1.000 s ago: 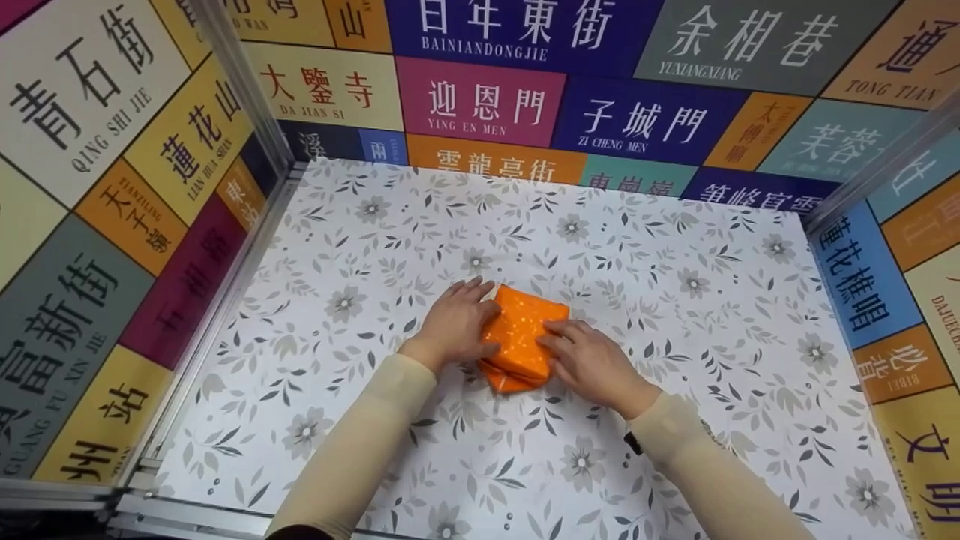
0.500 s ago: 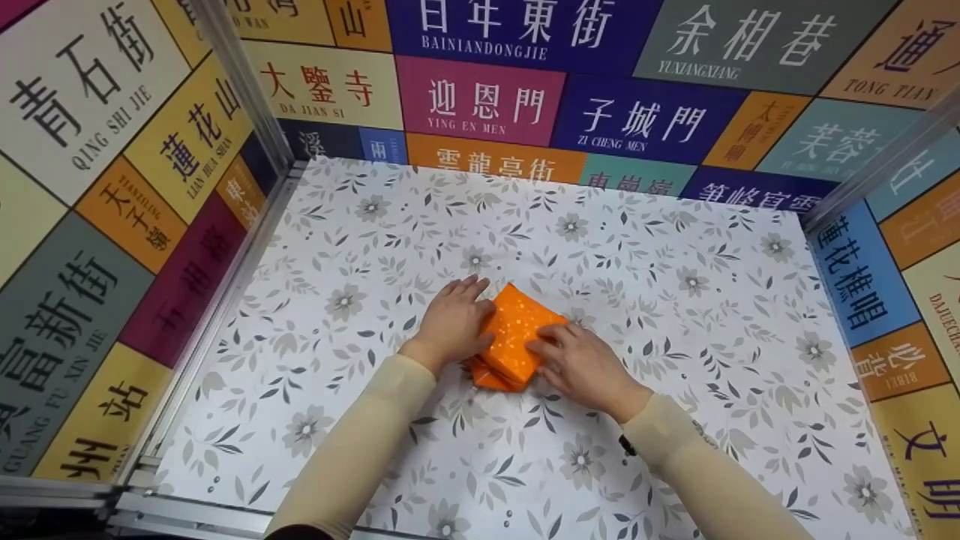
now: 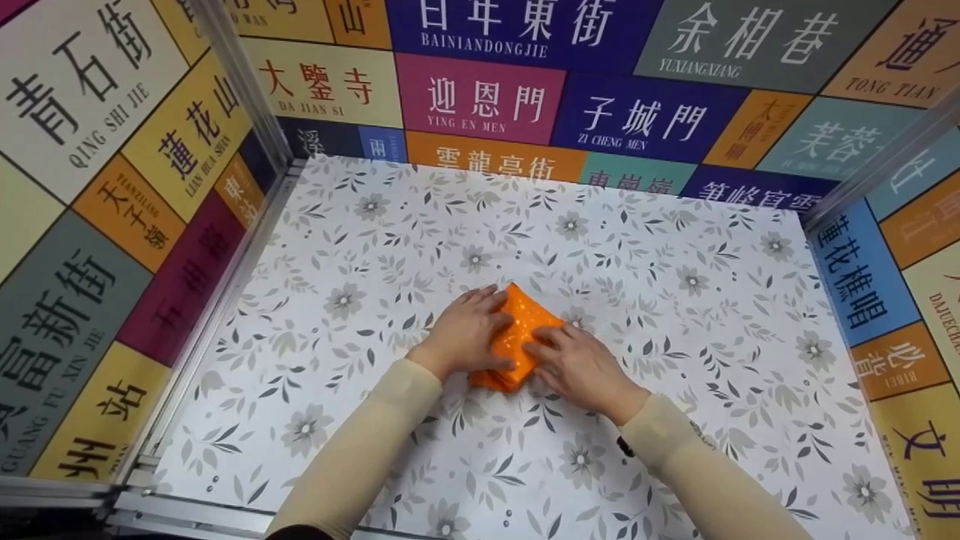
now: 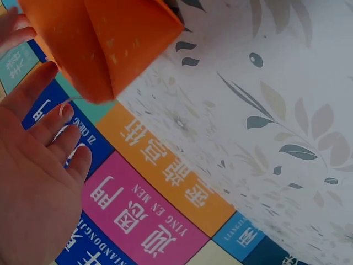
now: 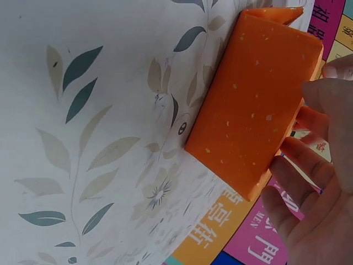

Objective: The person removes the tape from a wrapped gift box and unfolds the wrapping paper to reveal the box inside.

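A small box-shaped parcel in speckled orange paper (image 3: 521, 324) stands on the patterned tabletop between both hands. Folded paper shows at its top end in the right wrist view, and a pointed flap (image 4: 138, 33) in the left wrist view. My left hand (image 3: 466, 330) lies along its left side with fingers spread and gently bent. A thin pale strip (image 4: 65, 104) shows by one of its fingertips; what it is, I cannot tell. My right hand (image 3: 581, 367) holds the parcel's right edge, thumb over the near face and fingers behind. The left hand covers part of the parcel.
The table (image 3: 390, 247) has a white covering with grey flowers and leaves. Panels with coloured street-name tiles (image 3: 480, 97) rise at the back and both sides. A metal frame rail (image 3: 202, 300) runs along the left edge.
The orange parcel has turned a little clockwise, its lower end swinging left. Over the last half second my left hand has moved right, further across it. The right hand has shifted slightly left.
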